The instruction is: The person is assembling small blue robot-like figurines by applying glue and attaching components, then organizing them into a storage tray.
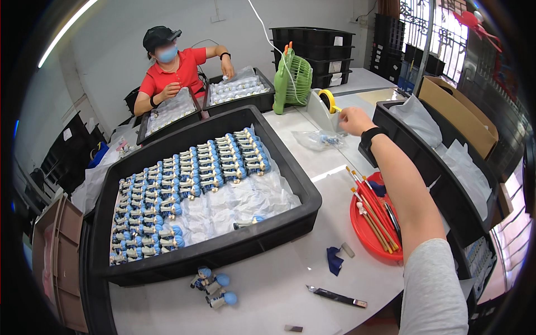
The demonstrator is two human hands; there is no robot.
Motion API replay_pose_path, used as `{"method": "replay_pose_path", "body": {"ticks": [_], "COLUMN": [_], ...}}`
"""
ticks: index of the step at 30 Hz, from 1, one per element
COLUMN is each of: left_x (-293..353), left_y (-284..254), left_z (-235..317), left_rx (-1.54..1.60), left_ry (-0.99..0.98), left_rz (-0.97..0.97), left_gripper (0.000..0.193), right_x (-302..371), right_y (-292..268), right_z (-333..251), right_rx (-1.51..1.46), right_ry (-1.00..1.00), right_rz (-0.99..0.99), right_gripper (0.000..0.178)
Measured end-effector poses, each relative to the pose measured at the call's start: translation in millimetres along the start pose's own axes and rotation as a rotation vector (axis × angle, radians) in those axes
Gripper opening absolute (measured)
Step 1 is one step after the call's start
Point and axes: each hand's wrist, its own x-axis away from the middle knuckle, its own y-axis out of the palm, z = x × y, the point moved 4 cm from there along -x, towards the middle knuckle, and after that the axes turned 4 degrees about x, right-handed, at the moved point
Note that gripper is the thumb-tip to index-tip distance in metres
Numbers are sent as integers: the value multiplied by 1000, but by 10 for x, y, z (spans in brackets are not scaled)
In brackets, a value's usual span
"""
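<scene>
My right hand (357,121) reaches far forward to a tape dispenser (322,113). Its fingers are closed in a pinch at the loose end of the yellow tape (326,101). Below the hand lies a clear plastic bag (319,140) with small bluish pieces in it. My left hand is out of view. A large black tray (262,241) holds rows of small blue-haired figurines (184,170) on white plastic sheeting, with one lone figurine (248,223) near its front edge. Several more figurines (215,287) lie on the table before the tray.
A red basket (363,234) of paintbrushes sits under my right forearm. Near the table's front lie a craft knife (336,296) and a dark blue cloth scrap (334,261). A green fan (293,81) stands behind. Across the table, a person (176,67) handles items in black trays.
</scene>
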Motion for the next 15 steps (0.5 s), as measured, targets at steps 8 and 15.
{"method": "replay_pose_path", "body": {"ticks": [8, 15], "left_x": [-126, -171], "left_y": [69, 88], "left_z": [56, 60], "left_rx": [-110, -138], "left_ry": [-20, -39], "left_rz": [20, 13], "left_gripper": [19, 20], "right_x": [-69, -35], "right_y": [805, 468], "right_z": [-41, 260], "right_rx": [111, 349], "right_ry": [-289, -101], "right_rz": [-502, -792], "right_gripper": [48, 19]}}
